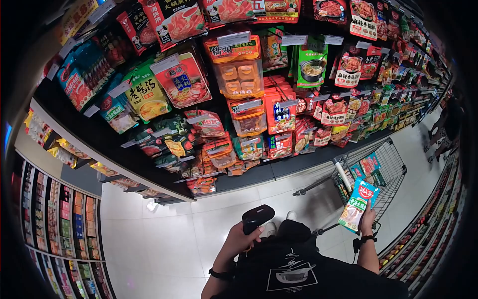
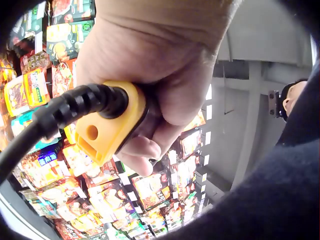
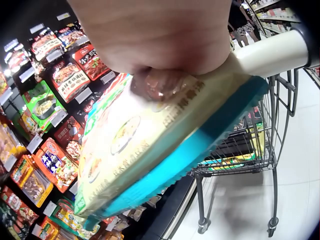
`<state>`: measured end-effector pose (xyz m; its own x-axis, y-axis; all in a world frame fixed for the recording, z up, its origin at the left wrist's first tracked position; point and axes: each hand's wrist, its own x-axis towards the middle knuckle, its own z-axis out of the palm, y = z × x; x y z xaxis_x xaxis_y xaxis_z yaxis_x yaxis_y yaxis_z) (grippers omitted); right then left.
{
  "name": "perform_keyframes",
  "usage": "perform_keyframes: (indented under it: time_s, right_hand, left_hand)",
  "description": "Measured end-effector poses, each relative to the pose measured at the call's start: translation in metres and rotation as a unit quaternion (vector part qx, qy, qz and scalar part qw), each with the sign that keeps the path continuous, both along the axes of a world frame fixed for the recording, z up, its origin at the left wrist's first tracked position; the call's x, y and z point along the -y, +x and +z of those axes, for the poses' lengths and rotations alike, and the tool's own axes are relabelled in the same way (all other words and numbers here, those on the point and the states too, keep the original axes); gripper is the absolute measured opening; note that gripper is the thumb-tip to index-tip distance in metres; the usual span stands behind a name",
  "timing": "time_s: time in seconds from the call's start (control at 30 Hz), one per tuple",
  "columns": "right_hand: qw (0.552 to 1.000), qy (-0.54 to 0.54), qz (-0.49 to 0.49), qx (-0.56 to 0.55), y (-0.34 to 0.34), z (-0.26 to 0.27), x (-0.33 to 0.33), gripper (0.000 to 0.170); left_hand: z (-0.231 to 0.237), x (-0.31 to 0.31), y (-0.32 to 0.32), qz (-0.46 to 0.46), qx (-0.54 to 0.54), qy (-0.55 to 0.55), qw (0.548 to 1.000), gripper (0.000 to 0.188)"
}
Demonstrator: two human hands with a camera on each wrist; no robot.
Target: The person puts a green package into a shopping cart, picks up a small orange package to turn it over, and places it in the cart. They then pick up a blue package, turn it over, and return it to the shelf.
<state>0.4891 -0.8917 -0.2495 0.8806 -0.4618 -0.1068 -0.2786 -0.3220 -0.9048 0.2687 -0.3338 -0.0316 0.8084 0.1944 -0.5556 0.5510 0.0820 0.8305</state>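
My left hand (image 1: 241, 241) grips a handheld barcode scanner (image 1: 258, 218), its black head tilted up toward the shelves. In the left wrist view the scanner's yellow handle end (image 2: 107, 132) shows below the palm, with a thick black cable (image 2: 65, 110) running out of it. My right hand (image 1: 368, 220) holds a blue-and-white packet of hot pot soup base (image 1: 357, 205) by its edge, its printed front facing up. From the right wrist view, the packet's cream back (image 3: 145, 140) and teal crimped edge are visible, with the fingers mostly hidden behind the wrist.
A shopping cart (image 1: 393, 167) with several packets inside stands just beyond my right hand, its pale handle (image 3: 272, 52) close to the packet. Ahead, hanging seasoning packets (image 1: 181, 79) fill the shelves. More shelving (image 1: 64, 214) lines the left. A person (image 1: 440, 132) is far down the aisle.
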Motion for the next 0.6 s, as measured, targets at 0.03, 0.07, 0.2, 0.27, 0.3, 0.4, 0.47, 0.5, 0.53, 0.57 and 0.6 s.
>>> perform_keyframes:
  time_s: [0.03, 0.07, 0.2, 0.27, 0.3, 0.4, 0.47, 0.5, 0.53, 0.57, 0.6]
  right_hand:
    - [0.999, 0.031, -0.003, 0.006, -0.003, 0.007, -0.004, 0.069]
    - [0.999, 0.051, -0.001, -0.021, -0.005, 0.013, -0.007, 0.065]
    - [0.994, -0.073, 0.004, 0.082, -0.012, 0.073, -0.068, 0.056]
    - [0.991, -0.125, 0.020, 0.045, -0.005, 0.078, -0.075, 0.050]
    - [0.993, -0.090, 0.022, 0.069, 0.001, 0.078, -0.083, 0.046]
    - [0.997, -0.016, 0.014, 0.078, 0.012, 0.108, -0.117, 0.049]
    - [0.991, 0.094, 0.039, 0.084, 0.021, 0.095, -0.121, 0.049]
    - [0.987, 0.132, 0.049, 0.081, 0.022, 0.099, -0.129, 0.049]
    - [0.983, 0.153, 0.051, 0.090, 0.019, 0.109, -0.138, 0.048]
    - [0.985, 0.154, 0.054, 0.061, 0.014, 0.123, -0.144, 0.047]
    - [0.974, 0.204, 0.061, 0.071, 0.013, 0.121, -0.148, 0.047]
  left_hand:
    - [0.002, 0.000, -0.001, 0.006, -0.007, -0.001, 1.000, 0.028]
    - [0.005, -0.001, -0.003, 0.022, -0.006, -0.005, 1.000, 0.027]
    - [-0.002, -0.009, -0.007, 0.042, 0.014, -0.018, 0.999, 0.032]
    - [-0.001, -0.007, -0.006, 0.046, 0.023, 0.000, 0.999, 0.030]
    - [0.001, -0.005, -0.004, 0.049, 0.028, 0.009, 0.998, 0.029]
    - [0.007, 0.003, 0.004, 0.041, 0.021, 0.000, 0.999, 0.025]
    - [0.014, 0.011, 0.011, 0.030, 0.019, -0.002, 0.999, 0.023]
    - [0.013, 0.014, 0.013, 0.018, 0.029, 0.002, 0.999, 0.023]
    - [0.014, 0.017, 0.014, 0.008, 0.040, 0.006, 0.999, 0.022]
    - [0.016, 0.021, 0.016, 0.002, 0.033, 0.009, 0.999, 0.021]
    - [0.018, 0.026, 0.018, -0.005, 0.026, 0.012, 1.000, 0.021]
